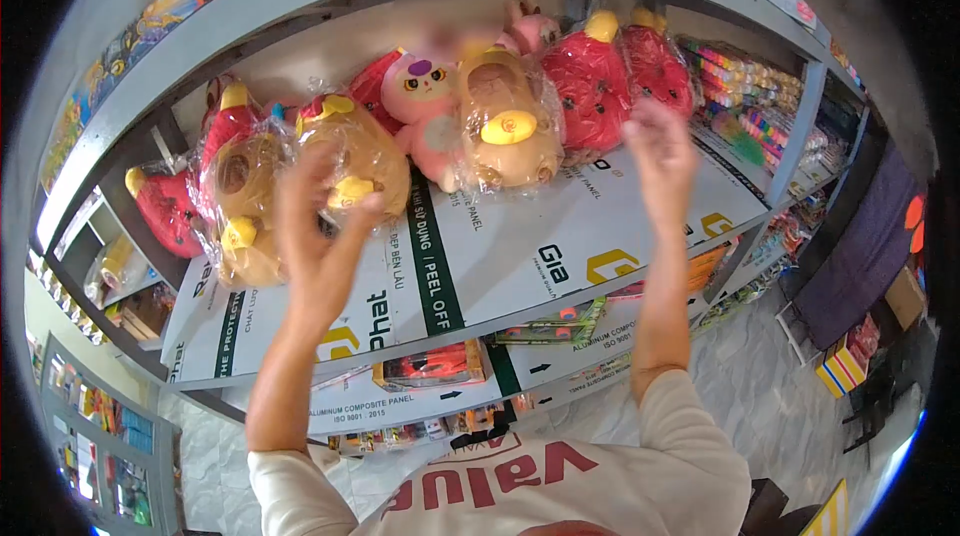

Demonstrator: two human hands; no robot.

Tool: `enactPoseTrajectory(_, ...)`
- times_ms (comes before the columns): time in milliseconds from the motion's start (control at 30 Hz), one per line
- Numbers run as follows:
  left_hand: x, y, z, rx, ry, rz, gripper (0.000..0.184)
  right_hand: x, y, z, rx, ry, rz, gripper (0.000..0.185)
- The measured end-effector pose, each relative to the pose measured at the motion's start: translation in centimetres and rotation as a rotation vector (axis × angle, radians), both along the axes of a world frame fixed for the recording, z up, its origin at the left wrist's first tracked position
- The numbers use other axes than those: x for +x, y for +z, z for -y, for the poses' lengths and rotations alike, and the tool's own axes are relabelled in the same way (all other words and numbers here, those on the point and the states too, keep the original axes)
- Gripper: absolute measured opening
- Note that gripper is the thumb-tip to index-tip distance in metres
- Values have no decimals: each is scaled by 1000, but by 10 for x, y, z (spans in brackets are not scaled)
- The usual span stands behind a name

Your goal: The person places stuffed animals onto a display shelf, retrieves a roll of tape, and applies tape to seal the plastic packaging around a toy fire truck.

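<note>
The left hand (322,236) has its thumb and fingers spread apart, clamped on nothing, in front of a plastic-wrapped tan plush toy (372,156) with a yellow-and-red top; blur hides whether they touch. The right hand (662,156) is raised just in front of the rightmost red plush toy (658,71); its fingers are too blurred for me to tell how far apart they are, or whether they touch its wrapping.

Both toys sit on a shelf panel (500,256) printed with lettering, in a row with others. Between them are a pink plush toy (430,141) with a purple forehead patch, a wrapped tan plush (512,156) with a yellow oval on its front, and another wrapped red plush (585,96). At the row's left end, a red plush (165,208) leans beside a hooded tan plush (262,186). Multicoloured packs (745,86) fill the right end, and a red boxed toy (432,366) lies on the shelf below.
</note>
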State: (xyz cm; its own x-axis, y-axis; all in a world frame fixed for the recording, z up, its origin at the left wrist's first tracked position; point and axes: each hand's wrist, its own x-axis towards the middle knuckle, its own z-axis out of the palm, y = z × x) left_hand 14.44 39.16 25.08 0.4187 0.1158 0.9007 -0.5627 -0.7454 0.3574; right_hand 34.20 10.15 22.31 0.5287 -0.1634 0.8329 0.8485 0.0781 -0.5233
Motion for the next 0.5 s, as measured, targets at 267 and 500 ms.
enactPoseTrajectory(267,-161,75,13,250,207,745,46,-181,83,29,79,-126,918,27)
enactPoseTrajectory(500,-193,70,27,411,73,889,46,-199,89,28,13,-62,1051,26)
